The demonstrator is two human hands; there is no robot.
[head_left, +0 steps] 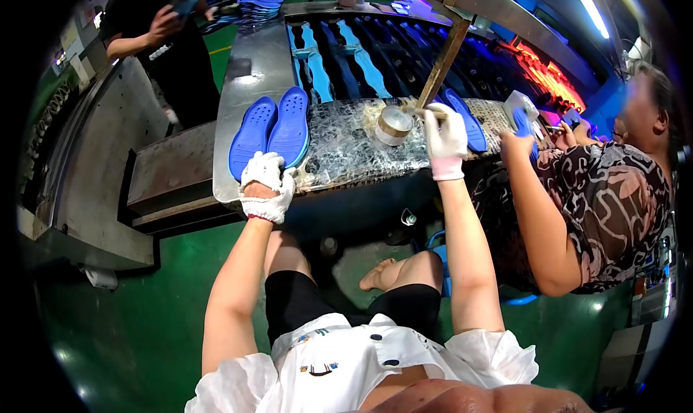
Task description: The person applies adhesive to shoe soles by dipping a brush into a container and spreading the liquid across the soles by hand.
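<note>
My left hand (267, 187), in a white knit glove, is closed at the near end of a pair of blue shoe soles. The left sole (251, 135) and the right sole (291, 126) lie side by side, toes pointing away; the fingers hide their near ends. My right hand (446, 140), also gloved in white, is raised at the table's near edge with its fingers pinched together on a thin brush (419, 112). The brush reaches over a round tin (394, 125) with a taped side. Just right of that hand lies another blue sole (465, 120).
A stained work table (339, 149) borders a conveyor carrying light-blue strips (314, 63). A slanted post (446, 59) rises behind the tin. On the right sits a co-worker (577, 211) handling a blue piece; another person (162, 45) stands far left near stacked blue soles (260, 3).
</note>
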